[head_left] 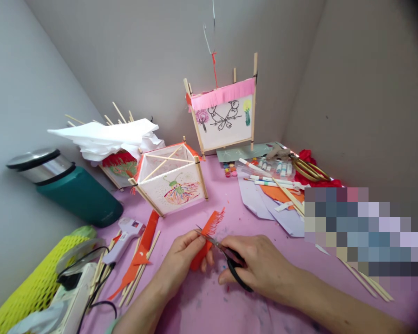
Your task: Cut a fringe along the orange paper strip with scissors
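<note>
Low in the middle of the view, my left hand (184,254) pinches a strip of orange-red paper (214,222) whose upper edge is cut into a fringe. My right hand (256,264) has its fingers in the black handles of a pair of scissors (242,273). The scissor blades lie across the paper beside my left fingertips. Behind my hands stands a stick-framed paper lantern (183,192) with a colourful drawing and an orange-red rim.
A teal bottle (78,195), a glue gun (125,236), orange-red scraps (142,253) and sticks are at left, with a power strip (75,297) nearer. Behind hangs a bird-drawing lantern (226,120). Markers (273,182) and lilac paper (257,202) lie at right.
</note>
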Demonstrator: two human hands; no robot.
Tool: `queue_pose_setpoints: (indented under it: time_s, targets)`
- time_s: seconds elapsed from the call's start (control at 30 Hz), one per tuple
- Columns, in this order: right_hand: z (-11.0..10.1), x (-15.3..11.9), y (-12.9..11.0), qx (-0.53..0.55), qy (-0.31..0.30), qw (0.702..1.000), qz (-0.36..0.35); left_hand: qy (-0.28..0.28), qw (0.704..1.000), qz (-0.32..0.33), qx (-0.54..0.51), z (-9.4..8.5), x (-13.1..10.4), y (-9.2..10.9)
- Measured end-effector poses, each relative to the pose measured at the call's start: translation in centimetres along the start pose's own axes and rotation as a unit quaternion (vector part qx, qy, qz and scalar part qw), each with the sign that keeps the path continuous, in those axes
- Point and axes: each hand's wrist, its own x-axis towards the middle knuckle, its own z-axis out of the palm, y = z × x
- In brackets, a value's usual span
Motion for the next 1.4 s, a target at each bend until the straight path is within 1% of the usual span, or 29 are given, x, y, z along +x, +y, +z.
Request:
queue_pose_setpoints:
  time_s: [0.23,0.6,0.73,0.83,0.93,1.03,1.4]
  targets:
    - [0.5,0.0,0.3,-0.005,-0.008,1.000,-0.001,-0.008,1.000,-0.002,-0.010,-0.2,-0.1,-0.2]
    - [0.6,0.0,0.4,-0.006,-0.011,1.000,0.007,-0.015,0.999,-0.017,-0.036,-0.4,0.0,-0.3]
    - [0.3,0.0,0.3,-0.002,-0.011,1.000,0.015,-0.017,1.000,-0.001,0.001,-0.3,-0.1,-0.2]
    - [0.0,0.0,0.2,-0.003,-0.005,1.000,0.015,-0.005,1.000,0.014,0.023,-0.3,-0.1,0.0]
    - [-0.4,0.0,0.0,-0.001,-0.001,1.000,0.004,0.022,0.999,0.026,0.026,-0.4,0.0,0.1]
    - [-0.6,-0.1,0.0,0.000,0.001,1.000,-0.001,0.040,0.999,0.022,0.028,-0.6,0.1,0.1]
    - [-0.1,-0.2,0.0,-0.020,0.009,1.000,-0.005,0.039,0.999,0.014,0.018,-0.5,0.0,0.1]
